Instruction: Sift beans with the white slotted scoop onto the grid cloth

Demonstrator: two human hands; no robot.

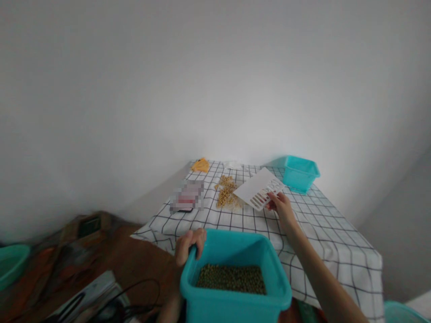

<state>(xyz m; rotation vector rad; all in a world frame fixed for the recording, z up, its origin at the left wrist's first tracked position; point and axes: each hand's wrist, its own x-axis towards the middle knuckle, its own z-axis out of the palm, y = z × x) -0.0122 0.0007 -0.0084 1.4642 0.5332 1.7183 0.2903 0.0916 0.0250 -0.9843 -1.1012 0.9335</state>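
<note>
My left hand (189, 246) is closed over the far left rim of a turquoise plastic tub (235, 305) held close in front of me. The tub has small green beans (230, 278) in its bottom. My right hand (280, 205) reaches out over the table and pinches the near corner of a white slotted plastic sieve tray (258, 188), which is tilted. Just left of the tray lies a heap of yellow beans (226, 192) on the checked tablecloth (323, 233).
A second turquoise tub (299, 172) stands at the table's far right corner by the wall. A blurred-out flat item (187, 195) lies left of the yellow beans, an orange scrap (201, 165) at the back. Cluttered dark surface with black cables (111, 300) at lower left.
</note>
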